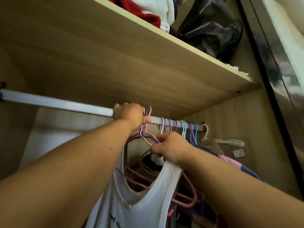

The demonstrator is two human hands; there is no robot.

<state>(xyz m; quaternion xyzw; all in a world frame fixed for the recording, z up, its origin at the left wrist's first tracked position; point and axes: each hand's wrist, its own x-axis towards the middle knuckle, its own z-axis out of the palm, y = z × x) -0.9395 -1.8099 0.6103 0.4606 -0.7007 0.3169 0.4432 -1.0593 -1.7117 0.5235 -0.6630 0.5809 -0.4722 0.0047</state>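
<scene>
Left hand (130, 115): raised to the rail (57, 102), fingers curled over it and closed. The thumb lies along the rail's underside, against the hooks of a pink hanger (148, 111) and a purple one beside it. I cannot tell whether the fingers also catch those hooks.

Right hand (171, 148): lower and to the right, just below the rail, closed and gripping the shoulder strap of a white top (131, 209). A thin pink hanger arm runs to its fingertips. Whether it is pinched with the strap cannot be told.

White top: hangs from my right hand between both forearms, neckline open toward me, dark lettering on its lower front. Several pink hangers show through and behind it.

Rail: runs under a wooden shelf (115, 55). Bare to the left of my left hand. To the right, a crowded row of hanger hooks (184, 127) in white, purple, teal and blue.

Shelf top: red and white cloth (148, 15) and a black plastic bag (213, 30).
</scene>
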